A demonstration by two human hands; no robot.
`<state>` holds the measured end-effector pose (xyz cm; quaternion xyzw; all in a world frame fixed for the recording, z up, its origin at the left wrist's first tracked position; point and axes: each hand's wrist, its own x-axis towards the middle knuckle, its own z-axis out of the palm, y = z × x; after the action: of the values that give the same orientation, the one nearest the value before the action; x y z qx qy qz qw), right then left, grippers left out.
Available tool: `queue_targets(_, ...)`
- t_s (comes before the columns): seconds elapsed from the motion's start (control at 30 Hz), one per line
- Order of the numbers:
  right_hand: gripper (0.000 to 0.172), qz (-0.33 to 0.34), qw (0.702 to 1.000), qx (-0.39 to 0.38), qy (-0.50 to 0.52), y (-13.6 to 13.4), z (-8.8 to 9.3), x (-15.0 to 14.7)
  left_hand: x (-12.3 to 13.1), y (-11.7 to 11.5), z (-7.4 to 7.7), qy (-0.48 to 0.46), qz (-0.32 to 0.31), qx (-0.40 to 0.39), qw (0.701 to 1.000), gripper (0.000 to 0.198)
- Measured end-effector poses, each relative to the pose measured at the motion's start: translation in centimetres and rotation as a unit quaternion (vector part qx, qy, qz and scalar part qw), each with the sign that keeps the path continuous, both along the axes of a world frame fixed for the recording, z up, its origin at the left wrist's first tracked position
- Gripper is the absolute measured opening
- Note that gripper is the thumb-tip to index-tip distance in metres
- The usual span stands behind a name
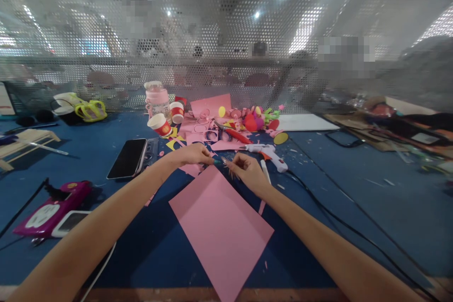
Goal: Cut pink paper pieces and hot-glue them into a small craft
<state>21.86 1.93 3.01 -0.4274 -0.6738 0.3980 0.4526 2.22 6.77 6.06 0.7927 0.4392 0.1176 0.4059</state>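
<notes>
A pink paper sheet (221,226) lies tilted like a diamond on the blue table in front of me. Both hands meet just above its far corner. My left hand (193,155) is closed in a pinch on a small teal-tipped item I cannot make out. My right hand (246,169) is also closed, fingertips pinched toward the same spot, what it holds too small to name. A white hot glue gun (269,153) lies just beyond my right hand.
A black phone (128,158) lies left of my hands. Red-white paper cups (160,125), a pink bottle (157,99), red scissors (233,134) and pink paper scraps sit behind. A magenta device (49,210) is near left. A black cable (339,222) runs right. A perforated metal screen stands behind.
</notes>
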Motion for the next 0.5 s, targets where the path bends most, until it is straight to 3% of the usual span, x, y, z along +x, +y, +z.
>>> queue_targets(0.3,0.035,-0.002,1.0,-0.001,-0.004,-0.13,0.13,-0.05,0.13,-0.2,0.17,0.011,-0.007,0.019,1.0,0.033)
queue_targets(0.5,0.036,0.006,1.0,-0.004,0.004,-0.19,0.12,-0.03,-0.04,-0.44,0.82,-0.004,0.025,-0.021,0.999,0.031)
